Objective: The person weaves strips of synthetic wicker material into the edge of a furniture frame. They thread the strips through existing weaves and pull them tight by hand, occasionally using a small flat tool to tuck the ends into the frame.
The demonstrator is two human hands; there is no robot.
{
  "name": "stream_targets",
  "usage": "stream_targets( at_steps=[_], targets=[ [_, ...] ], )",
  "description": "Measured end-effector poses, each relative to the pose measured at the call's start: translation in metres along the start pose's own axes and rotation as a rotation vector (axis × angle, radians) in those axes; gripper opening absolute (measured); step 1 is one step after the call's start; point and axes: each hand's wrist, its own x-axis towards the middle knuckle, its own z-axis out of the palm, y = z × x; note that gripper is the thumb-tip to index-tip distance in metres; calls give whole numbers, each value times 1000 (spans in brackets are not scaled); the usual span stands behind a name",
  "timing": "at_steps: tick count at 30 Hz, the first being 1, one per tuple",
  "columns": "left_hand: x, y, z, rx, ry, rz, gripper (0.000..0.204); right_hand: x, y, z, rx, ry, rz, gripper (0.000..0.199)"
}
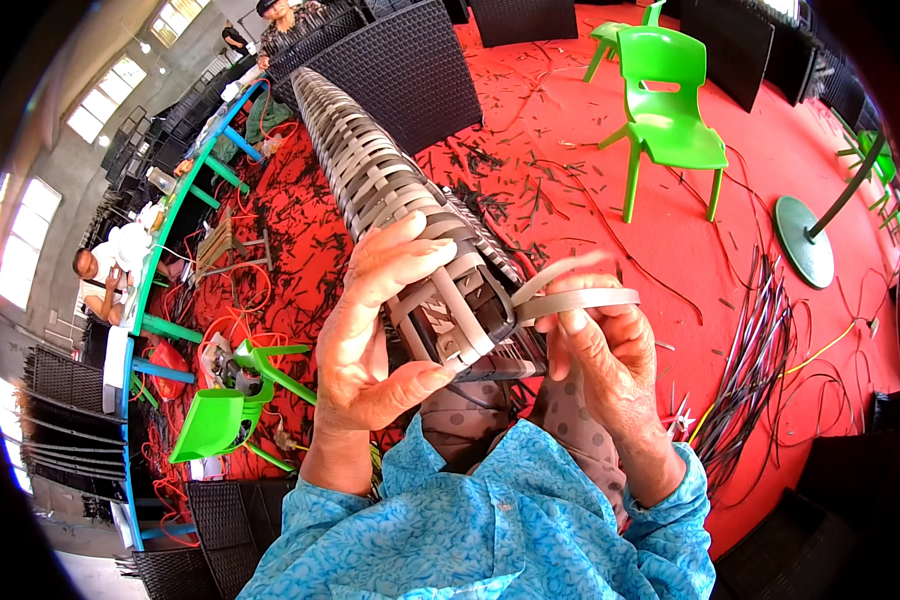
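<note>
A long woven piece point(370, 160) of grey-brown flat strips over a dark frame points away from me, its near end above my lap. My left hand point(375, 310) is wrapped round that near end, fingers over the top and thumb at the lower edge. At the end, strips cross the dark frame with gaps between them. A loose flat strip point(595, 298) comes off the right side of the end and bends in a loop. Between thumb and fingers, my right hand point(605, 350) pinches this strip.
Green plastic chairs stand at the right point(670, 110) and left point(215, 415). A dark woven panel point(400, 75) is behind the piece. Dark strips point(740, 370) lie bundled on the red floor, among scattered offcuts. Other people are by the long table point(195, 165) at the left.
</note>
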Motion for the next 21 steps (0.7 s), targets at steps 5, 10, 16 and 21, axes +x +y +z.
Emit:
stream_targets(
  at_steps=[5, 10, 16, 21],
  targets=[
    [1, -3, -8, -15, -18, 56, 50, -8, -34, -8, -507, -332, -242, 12],
    [2, 0, -9, -2, -11, 48, 41, 12, -59, -19, -480, 8, -550, 17],
    [12, 4, -9, -103, 39, 21, 25, 66, -45, -44, -518, -953, 467, 21],
    [10, 7, -5, -35, 124, -62, 24, 100, -7, -35, -472, -793, 364, 20]
  ],
)
